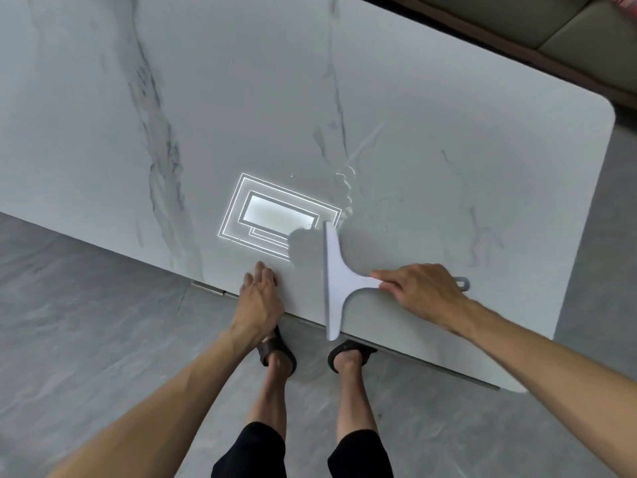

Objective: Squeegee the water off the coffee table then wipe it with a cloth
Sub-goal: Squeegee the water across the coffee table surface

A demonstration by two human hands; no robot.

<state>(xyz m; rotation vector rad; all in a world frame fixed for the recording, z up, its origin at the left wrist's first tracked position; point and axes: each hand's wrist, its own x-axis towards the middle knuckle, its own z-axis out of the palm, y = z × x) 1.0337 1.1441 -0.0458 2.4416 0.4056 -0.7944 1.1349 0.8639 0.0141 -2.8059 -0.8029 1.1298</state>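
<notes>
The coffee table (448, 108) has a pale marble top with grey veins. A white T-shaped squeegee (336, 281) lies on it near the front edge, blade running front to back, its near end over the edge. My right hand (420, 291) grips the squeegee's handle, whose grey hanging loop sticks out behind my fingers. My left hand (260, 298) rests flat on the table's front edge, left of the blade, holding nothing. A streak of water (346, 188) glistens just beyond the blade's far end. No cloth is in view.
A ceiling lamp's reflection (275, 215) shines on the tabletop left of the blade. My feet in dark sandals (279, 353) stand on the grey floor under the front edge. A sofa (586, 39) sits behind the table's far right corner.
</notes>
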